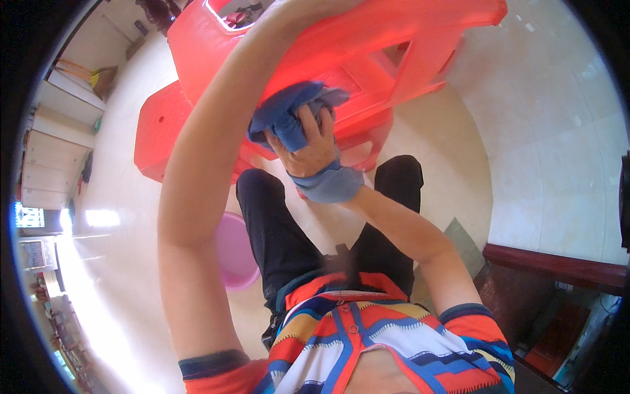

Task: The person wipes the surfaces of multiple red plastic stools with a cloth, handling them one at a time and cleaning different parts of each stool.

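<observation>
My right hand is closed around a bunched blue cloth. The cloth lies against the side of a red plastic stool, which is tilted over in front of my knees. Grey-blue fabric wraps around my right wrist. My left forearm reaches across the stool and leaves the picture at the top edge, so my left hand is out of view. Below the tilted stool, a second red plastic piece, seemingly another stool, shows partly.
A pink plastic basin is on the tiled floor beside my left leg. White wall tiles rise at the right, above dark reddish-brown furniture. Pale cabinets line the far left, with a yellow-handled broom or dustpan nearby.
</observation>
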The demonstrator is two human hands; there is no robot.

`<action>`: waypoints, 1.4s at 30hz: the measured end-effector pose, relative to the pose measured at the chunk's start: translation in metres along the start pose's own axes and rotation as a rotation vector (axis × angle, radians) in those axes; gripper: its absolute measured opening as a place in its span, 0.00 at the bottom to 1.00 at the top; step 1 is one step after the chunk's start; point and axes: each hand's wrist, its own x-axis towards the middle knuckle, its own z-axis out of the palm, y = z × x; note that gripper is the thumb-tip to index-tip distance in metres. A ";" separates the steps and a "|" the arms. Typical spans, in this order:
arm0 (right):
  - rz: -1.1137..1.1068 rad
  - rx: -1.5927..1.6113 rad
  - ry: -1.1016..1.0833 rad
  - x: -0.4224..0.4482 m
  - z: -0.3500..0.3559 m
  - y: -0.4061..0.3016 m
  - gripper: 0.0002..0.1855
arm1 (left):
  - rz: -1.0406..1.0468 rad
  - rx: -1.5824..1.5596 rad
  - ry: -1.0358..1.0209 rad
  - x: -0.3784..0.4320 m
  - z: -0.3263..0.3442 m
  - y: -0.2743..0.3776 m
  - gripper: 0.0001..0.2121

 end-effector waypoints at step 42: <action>0.081 -0.247 -0.264 -0.107 0.002 0.088 0.17 | -0.189 -0.092 -0.063 -0.009 0.000 0.027 0.18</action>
